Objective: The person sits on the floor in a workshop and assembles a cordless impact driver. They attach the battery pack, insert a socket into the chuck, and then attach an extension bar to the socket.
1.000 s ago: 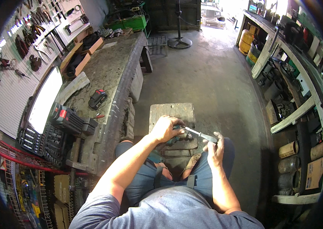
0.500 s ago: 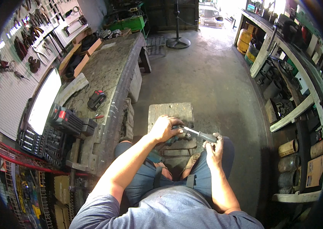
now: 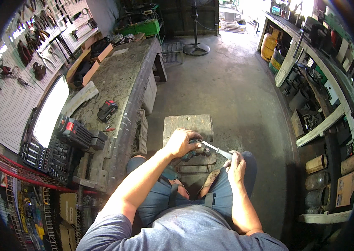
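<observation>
My right hand [image 3: 236, 167] is wrapped round the grey handle of a screwdriver [image 3: 224, 153]. Its bright shaft slants up and left to the thing under my left fingers. My left hand [image 3: 181, 143] is closed on a dark teal machine part [image 3: 193, 154], thumb and fingers curled over its top. Most of the part is covered by the hand, so its kind does not show. Beneath it stands a worn wooden stool [image 3: 187, 122], between my knees. Where the shaft's tip meets the part is too small to make out.
On the left runs a workbench [image 3: 122, 77] with a battery pack [image 3: 107, 110], a cordless tool [image 3: 73, 130] and an open socket set [image 3: 39, 157]. A pegboard [image 3: 7, 113] carries pliers. To the right are wooden shelves [image 3: 323, 125] with metal cylinders. A fan base [image 3: 196, 49] stands ahead.
My right hand has shifted its grip on the screwdriver, fingers now folded further over the handle, which shows a different side. My left hand has hardly moved.
</observation>
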Demonstrator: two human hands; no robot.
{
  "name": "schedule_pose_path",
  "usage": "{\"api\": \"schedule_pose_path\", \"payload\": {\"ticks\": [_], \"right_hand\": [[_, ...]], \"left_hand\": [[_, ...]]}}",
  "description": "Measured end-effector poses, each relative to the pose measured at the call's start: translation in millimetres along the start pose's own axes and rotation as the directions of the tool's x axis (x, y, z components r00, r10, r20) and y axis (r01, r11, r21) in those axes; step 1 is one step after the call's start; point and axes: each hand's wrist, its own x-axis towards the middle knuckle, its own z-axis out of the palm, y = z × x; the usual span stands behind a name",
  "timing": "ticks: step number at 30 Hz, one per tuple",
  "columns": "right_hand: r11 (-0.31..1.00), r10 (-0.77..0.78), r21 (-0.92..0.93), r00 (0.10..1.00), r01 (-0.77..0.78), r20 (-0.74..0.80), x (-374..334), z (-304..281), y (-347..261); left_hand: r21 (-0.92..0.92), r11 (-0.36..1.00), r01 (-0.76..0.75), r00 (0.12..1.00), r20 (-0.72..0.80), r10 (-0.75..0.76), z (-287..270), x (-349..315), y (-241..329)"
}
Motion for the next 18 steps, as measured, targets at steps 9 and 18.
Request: {"api": "schedule_pose_path", "payload": {"ticks": [9,18], "right_hand": [[0.993,0.056,0.105,0.996,-0.062,0.063,0.3,-6.6,0.2],[0.995,-0.073,0.070,0.997,0.071,0.027,-1.0,-0.9,-1.0]], "left_hand": [[-0.041,0.999,0.033,0.999,-0.018,-0.034,-6.7,-0.1,13.8],[-0.057,0.995,0.088,0.995,0.042,-0.085,-8.9,2.7,13.5]]}}
